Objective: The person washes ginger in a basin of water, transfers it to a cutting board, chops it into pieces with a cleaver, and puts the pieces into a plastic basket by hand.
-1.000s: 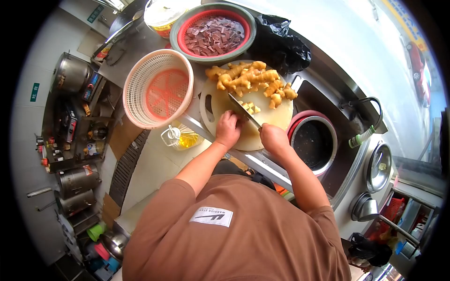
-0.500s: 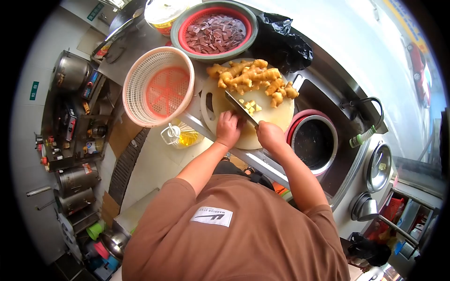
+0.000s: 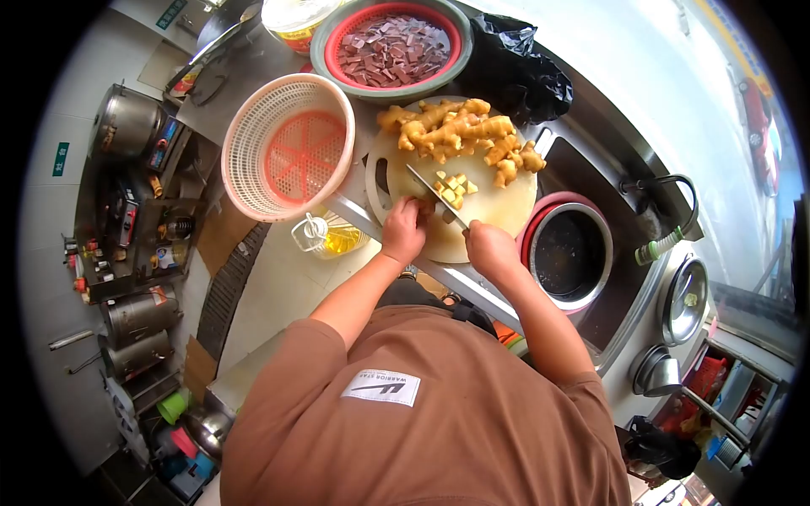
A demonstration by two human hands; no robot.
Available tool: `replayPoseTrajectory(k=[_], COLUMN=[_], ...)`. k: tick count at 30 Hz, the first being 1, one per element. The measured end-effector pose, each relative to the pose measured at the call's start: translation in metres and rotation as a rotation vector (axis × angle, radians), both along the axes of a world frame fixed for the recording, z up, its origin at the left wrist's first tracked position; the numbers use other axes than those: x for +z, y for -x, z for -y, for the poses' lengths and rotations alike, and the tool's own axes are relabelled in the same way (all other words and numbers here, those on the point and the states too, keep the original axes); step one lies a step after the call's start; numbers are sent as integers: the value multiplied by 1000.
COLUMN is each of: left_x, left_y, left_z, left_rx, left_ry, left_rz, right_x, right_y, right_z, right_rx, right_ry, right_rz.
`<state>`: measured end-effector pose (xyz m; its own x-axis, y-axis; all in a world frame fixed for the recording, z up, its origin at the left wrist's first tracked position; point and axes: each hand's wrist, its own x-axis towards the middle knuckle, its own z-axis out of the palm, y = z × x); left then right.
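Note:
My right hand [image 3: 492, 246] grips the handle of a kitchen knife [image 3: 436, 196], its blade slanting away to the upper left over the cutting board [image 3: 498, 207]. Beside the blade, my left hand [image 3: 405, 229] is closed with fingertips bent down on a piece of ginger, mostly hidden by the fingers. Small cut ginger chunks [image 3: 456, 187] lie on the far side of the blade. Whole ginger roots [image 3: 460, 133] are heaped along the board's far edge. The board is round and pale, with a slot handle at its left.
A white-and-pink plastic basket [image 3: 337, 169] stands left of the board. Behind is a grey basin [image 3: 316, 55] with a red colander of dark reddish slices in liquid. A black plastic bag [image 3: 527, 80], a dark round pot [image 3: 574, 253] and a faucet [image 3: 693, 202] are rightward. An oil jug [image 3: 342, 240] stands below.
The knife blade has tilted and shifted slightly, and more of the cut ginger chunks show beside it. Both hands stay near the same spots; the whole view has shifted a little.

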<state>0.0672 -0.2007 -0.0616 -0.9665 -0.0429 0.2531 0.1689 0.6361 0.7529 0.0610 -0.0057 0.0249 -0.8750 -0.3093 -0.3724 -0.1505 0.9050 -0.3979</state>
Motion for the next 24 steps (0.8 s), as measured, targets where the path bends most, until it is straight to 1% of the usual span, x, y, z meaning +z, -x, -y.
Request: replayPoseTrajectory(k=[1, 2, 3, 5, 9, 12, 17, 20, 24], left_x=[0, 0, 1, 3, 5, 6, -6, -4, 0], left_y=[0, -1, -2, -5, -6, -4, -2, -3, -1], left_z=[0, 0, -1, -5, -7, -6, -2, 1, -1], left_rx=[-1, -6, -12, 7, 34, 12, -9, -20, 17], left_ry=[3, 50, 97, 85, 11, -5, -4, 68, 8], left_rz=[-3, -11, -21, -24, 18, -14, -44, -51, -32], right_x=[-5, -9, -13, -19, 26, 49, 9, -22, 10], right_y=[6, 9, 13, 18, 10, 2, -1, 11, 10], right_z=[4, 5, 6, 8, 0, -10, 6, 18, 8], right_rx=[-12, -2, -7, -3, 0, 35, 39, 16, 35], right_ry=[19, 77, 80, 120, 149, 79, 19, 85, 123], right_rz=[-28, -71, -75, -136, -108, -23, 16, -66, -56])
